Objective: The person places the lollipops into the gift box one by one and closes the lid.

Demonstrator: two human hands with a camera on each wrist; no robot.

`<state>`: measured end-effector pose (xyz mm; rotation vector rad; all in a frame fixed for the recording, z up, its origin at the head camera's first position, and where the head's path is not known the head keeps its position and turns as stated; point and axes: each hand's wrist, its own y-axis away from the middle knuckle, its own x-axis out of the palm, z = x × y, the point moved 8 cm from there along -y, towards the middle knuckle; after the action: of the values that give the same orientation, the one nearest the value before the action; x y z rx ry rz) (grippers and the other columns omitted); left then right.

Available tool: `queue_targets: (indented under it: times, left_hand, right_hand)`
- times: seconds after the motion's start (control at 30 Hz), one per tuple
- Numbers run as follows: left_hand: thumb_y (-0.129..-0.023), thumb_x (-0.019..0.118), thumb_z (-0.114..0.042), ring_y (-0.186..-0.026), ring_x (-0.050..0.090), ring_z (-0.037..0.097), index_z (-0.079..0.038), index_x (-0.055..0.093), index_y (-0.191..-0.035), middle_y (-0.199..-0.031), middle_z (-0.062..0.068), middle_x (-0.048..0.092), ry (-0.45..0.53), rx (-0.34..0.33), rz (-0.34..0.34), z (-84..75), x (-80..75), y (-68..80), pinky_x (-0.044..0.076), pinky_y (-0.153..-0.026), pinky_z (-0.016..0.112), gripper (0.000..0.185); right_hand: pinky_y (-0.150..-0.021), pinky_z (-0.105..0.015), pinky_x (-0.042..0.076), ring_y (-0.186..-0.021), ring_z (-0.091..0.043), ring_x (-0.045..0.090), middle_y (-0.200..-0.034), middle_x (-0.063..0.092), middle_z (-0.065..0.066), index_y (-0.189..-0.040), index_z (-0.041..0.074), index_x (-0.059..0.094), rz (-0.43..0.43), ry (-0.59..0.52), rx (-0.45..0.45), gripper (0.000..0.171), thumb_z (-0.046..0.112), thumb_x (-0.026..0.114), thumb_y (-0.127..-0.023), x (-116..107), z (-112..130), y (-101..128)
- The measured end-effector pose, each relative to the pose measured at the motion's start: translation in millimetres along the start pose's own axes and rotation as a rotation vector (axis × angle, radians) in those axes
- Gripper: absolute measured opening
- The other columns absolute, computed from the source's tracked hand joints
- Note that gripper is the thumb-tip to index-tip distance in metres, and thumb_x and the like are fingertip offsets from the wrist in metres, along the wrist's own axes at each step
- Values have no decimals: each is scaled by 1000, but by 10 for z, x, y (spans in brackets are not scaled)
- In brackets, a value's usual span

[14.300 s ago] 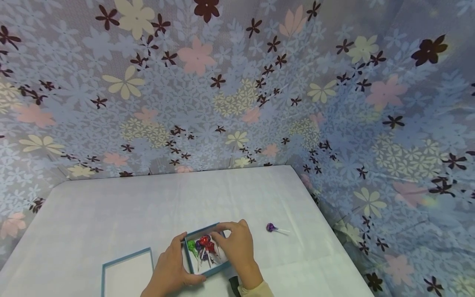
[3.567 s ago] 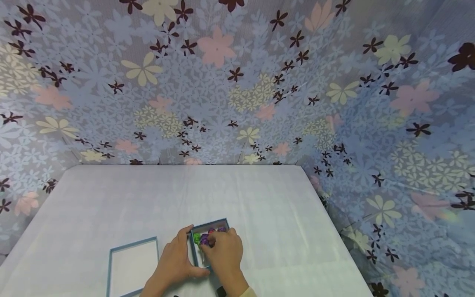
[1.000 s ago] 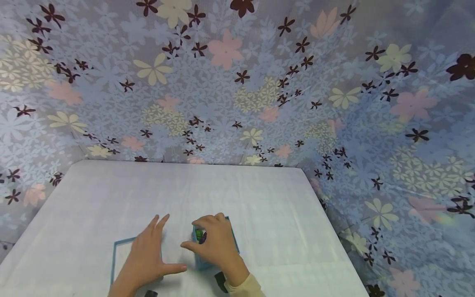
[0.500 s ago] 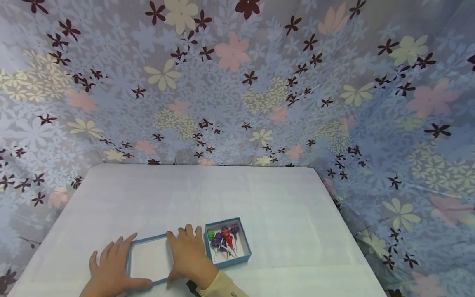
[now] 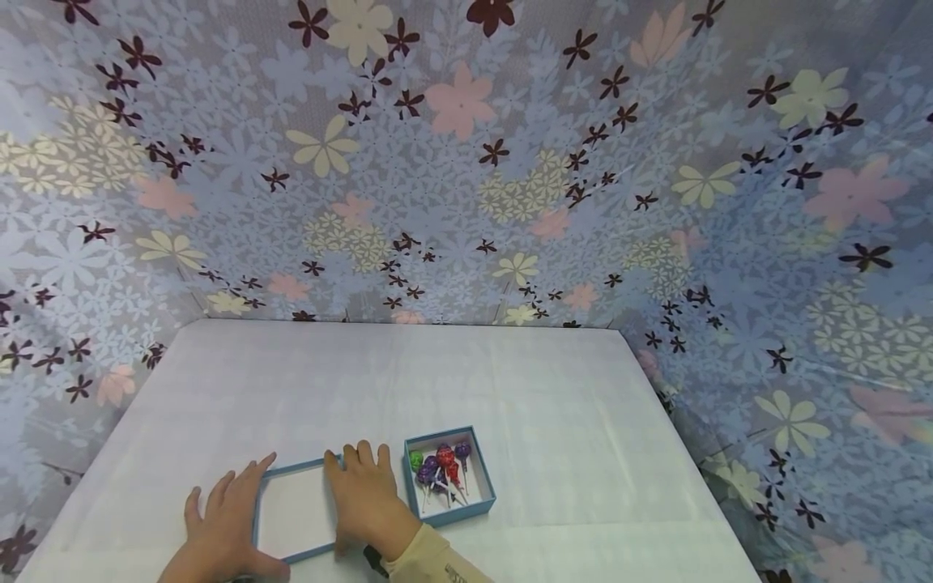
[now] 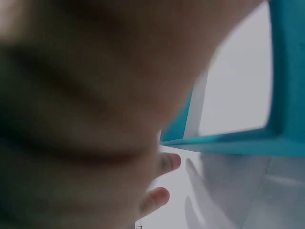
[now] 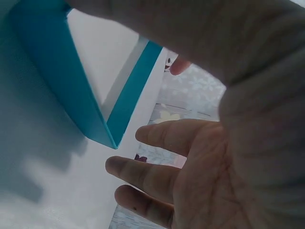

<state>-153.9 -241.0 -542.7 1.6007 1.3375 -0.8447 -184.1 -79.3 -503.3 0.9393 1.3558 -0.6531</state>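
Observation:
A shallow blue box lid (image 5: 295,510) lies inside-up on the table, its white inner face showing. Along its left side is my left hand (image 5: 222,530), thumb by the near corner, fingertips by the far one. At its right side my right hand (image 5: 370,498) spans the edge. In the right wrist view the thumb meets the lid's wall (image 7: 52,67), while other fingers (image 7: 157,136) stretch out straight, apart from the corner. The left wrist view shows two fingertips (image 6: 169,162) beside the lid's corner. Right of the hands, a blue box (image 5: 470,510) contains several wrapped lollipops (image 5: 440,465), green, purple and red.
The table (image 5: 554,405) has a pale cloth over it. Floral curtains (image 5: 466,202) hang behind it and along its right side. The box with the lollipops stands close to my right hand and sleeve (image 5: 430,559).
A purple lollipop once loose on the table is now in the box. My right hand left the box, and both hands moved to the lid. The left thumb shifted outward at its near corner.

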Motion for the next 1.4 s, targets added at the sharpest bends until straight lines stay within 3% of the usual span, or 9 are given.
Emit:
queue_targets:
  times: [0.37,0.67,0.83,1.2,1.4]
  left_hand:
    - [-28,98,-58,-135,14,64,-8,19,-153,-152,35,28,52,-17,63,-29,85,-51,-3,-104,81,156]
    - [-27,98,-58,-135,16,64,-7,19,-153,-149,35,31,48,-25,56,-28,87,-63,-1,-105,80,157]
    - [-28,97,-58,-134,18,64,-5,18,-152,-148,38,32,37,-19,42,-34,88,-50,3,-105,80,156]
    - [-30,97,-54,-133,22,61,-6,21,-150,-146,35,35,73,9,-3,-55,90,-2,8,-105,79,150]
    - [-32,96,-56,-130,31,56,-4,25,-148,-143,31,41,87,93,-79,-180,-22,19,18,-101,77,146]
  right_hand:
    - [-97,-37,34,-123,-12,41,-142,52,8,-153,28,41,47,-27,-29,129,55,99,-41,28,-18,13]
    - [-95,-34,34,-130,-13,38,-154,43,6,-160,25,26,12,-27,-20,144,56,99,-39,43,-47,40]
    - [-99,-35,35,-137,-14,35,-160,36,7,-161,27,23,5,-47,-61,144,52,100,-41,29,-23,44]
    - [-95,-34,37,-131,-11,40,-153,42,12,-159,30,27,-34,-4,-101,138,55,98,-43,44,-18,47]
    - [-103,-44,34,-133,-14,38,-153,41,10,-160,30,22,-77,7,-98,140,58,97,-46,-72,-90,123]
